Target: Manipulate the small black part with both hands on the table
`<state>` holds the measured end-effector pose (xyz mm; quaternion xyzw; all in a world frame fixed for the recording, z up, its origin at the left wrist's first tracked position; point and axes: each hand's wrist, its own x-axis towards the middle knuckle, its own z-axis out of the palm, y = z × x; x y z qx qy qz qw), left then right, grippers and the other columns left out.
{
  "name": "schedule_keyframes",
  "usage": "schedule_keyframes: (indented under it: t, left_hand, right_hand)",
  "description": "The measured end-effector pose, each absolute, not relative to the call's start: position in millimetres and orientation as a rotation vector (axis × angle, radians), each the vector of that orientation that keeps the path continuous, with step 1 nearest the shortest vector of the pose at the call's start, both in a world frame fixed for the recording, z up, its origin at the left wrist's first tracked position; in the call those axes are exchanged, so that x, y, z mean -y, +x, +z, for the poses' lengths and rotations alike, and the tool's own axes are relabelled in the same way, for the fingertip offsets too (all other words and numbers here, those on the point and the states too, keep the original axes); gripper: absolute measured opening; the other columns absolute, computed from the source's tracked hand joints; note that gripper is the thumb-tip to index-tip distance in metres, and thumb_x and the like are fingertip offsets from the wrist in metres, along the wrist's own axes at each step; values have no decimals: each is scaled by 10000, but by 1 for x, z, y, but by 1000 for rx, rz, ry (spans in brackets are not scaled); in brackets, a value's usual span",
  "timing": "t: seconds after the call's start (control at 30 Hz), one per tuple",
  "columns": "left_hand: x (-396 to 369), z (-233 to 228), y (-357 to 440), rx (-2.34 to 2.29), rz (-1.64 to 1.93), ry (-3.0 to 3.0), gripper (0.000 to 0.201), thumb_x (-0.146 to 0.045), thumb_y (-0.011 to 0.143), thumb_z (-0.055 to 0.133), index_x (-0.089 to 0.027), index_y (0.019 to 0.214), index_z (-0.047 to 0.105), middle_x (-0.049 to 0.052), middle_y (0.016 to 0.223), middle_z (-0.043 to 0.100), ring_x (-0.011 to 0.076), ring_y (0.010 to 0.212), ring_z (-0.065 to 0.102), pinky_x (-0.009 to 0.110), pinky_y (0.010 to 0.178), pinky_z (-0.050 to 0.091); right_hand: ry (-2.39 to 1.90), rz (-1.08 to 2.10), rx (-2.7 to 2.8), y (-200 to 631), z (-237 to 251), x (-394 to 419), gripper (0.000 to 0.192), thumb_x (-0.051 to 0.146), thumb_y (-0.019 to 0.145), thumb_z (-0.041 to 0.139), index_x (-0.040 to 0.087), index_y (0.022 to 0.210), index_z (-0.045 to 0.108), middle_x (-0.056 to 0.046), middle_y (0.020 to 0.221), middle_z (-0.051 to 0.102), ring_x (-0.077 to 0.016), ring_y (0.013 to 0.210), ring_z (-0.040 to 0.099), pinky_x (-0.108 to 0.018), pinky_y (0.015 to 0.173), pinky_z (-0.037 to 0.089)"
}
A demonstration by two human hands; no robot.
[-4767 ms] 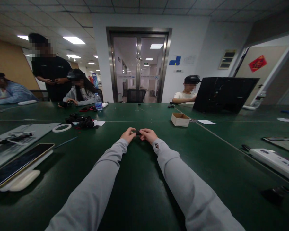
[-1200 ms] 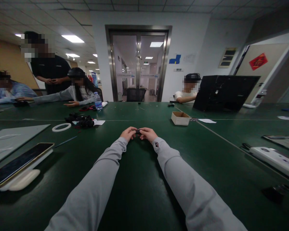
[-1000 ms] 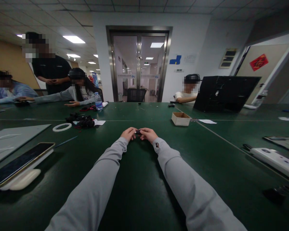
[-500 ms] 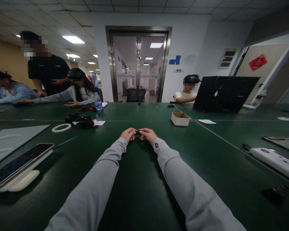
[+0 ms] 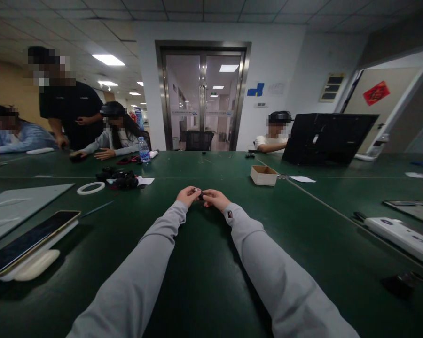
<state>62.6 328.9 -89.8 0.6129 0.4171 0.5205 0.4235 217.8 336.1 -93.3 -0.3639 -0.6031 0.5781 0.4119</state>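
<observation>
L hand (image 5: 186, 196) & R hand (image 5: 217, 200) both pinched, fingertips nearly meeting, on a small black item (image 5: 201, 195) just above the worktop (image 5: 204, 272), centre; item mostly hidden by fingers, too small to ID; bright speck at L fingertips, can't tell what; phone (image 5: 38, 239) & board (image 5: 19, 204) cut off at L edge, power strip (image 5: 405, 237) at R; black part (image 5: 403, 284) nr lower R blurry; dark heap (image 5: 118, 178) a jumble; one co-worker (image 5: 273, 136) partly behind monitor (image 5: 329, 138); vs 0.5 s ago: item more tilted; long-haired co-worker's (image 5: 118, 134) outstretched arm now drawn in.
</observation>
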Motion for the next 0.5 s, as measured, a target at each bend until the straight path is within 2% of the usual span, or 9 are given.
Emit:
schedule_keyframes:
  t: [0.2, 0.3, 0.4, 0.5]
  left_hand:
    - [-328, -93, 70, -1331, 1333, 1714, 314, -353, 685, 606, -108, 879, 638, 85, 859, 609, 135, 710, 575, 228, 619, 466]
    - [-315, -84, 63, -1460, 1198, 1821, 336, -387, 727, 547, -114, 909, 620, 89, 915, 591, 86, 526, 547, 220, 517, 451]
    - [-290, -68, 38, -1450, 993, 1798, 350, -419, 755, 482, -127, 927, 571, 63, 840, 606, 53, 383, 477, 202, 401, 391]
    - [-260, -53, -2, -1415, 859, 1685, 362, -427, 730, 488, -139, 947, 523, 80, 927, 605, 66, 392, 505, 196, 364, 367]
  right_hand:
    - [-1005, 1271, 1671, 209, -96, -331, 189, 80, 705, 604, 136, 864, 519, 32, 610, 573, -72, 501, 540, -191, 516, 432]
    - [-1092, 1155, 1740, 208, -90, -320, 295, 90, 706, 604, 137, 981, 510, 22, 672, 567, -72, 532, 529, -209, 557, 441]
    - [-1140, 995, 1779, 213, -68, -296, 468, 119, 710, 602, 181, 1145, 440, -22, 890, 557, -65, 568, 519, -222, 560, 449]
    - [-902, 930, 1952, 217, -23, -246, 353, 148, 769, 535, 196, 1116, 488, -38, 969, 535, -76, 662, 529, -221, 598, 455]
